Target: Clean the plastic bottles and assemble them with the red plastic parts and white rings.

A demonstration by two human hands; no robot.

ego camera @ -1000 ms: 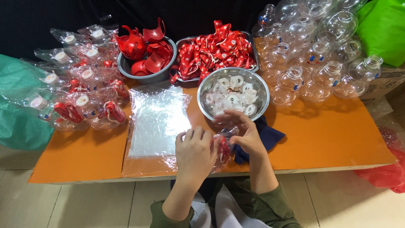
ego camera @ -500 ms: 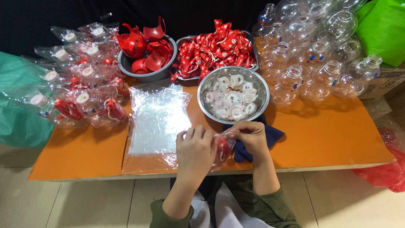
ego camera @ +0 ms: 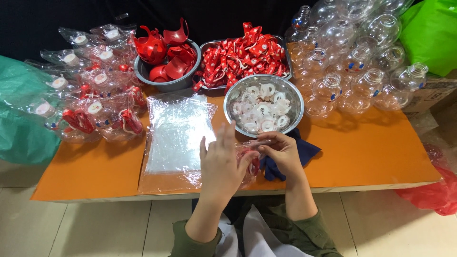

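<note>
My left hand (ego camera: 220, 164) and my right hand (ego camera: 282, 154) hold between them a clear plastic bag (ego camera: 248, 164) with a round clear bottle and red parts inside, near the front edge of the orange table (ego camera: 371, 152). The left hand cups the bag from the left, and the right fingers pinch its upper right part. Just beyond the hands stands a steel bowl of white rings (ego camera: 263, 105). A stack of flat clear bags (ego camera: 176, 135) lies to the left of the hands. A dark blue cloth (ego camera: 304, 151) lies under my right hand.
A grey bowl of red plastic pieces (ego camera: 164, 59) and a tray of red ribbons (ego camera: 243, 54) stand at the back. Several bagged bottles (ego camera: 93, 93) pile at the left, several bare clear bottles (ego camera: 357, 62) at the right. Green bags (ego camera: 19, 119) flank the table; a red bag (ego camera: 435, 192) lies low right.
Both hands have kept working the bag in the same spot. My left fingers have spread and lifted a little over it. Nothing else moved.
</note>
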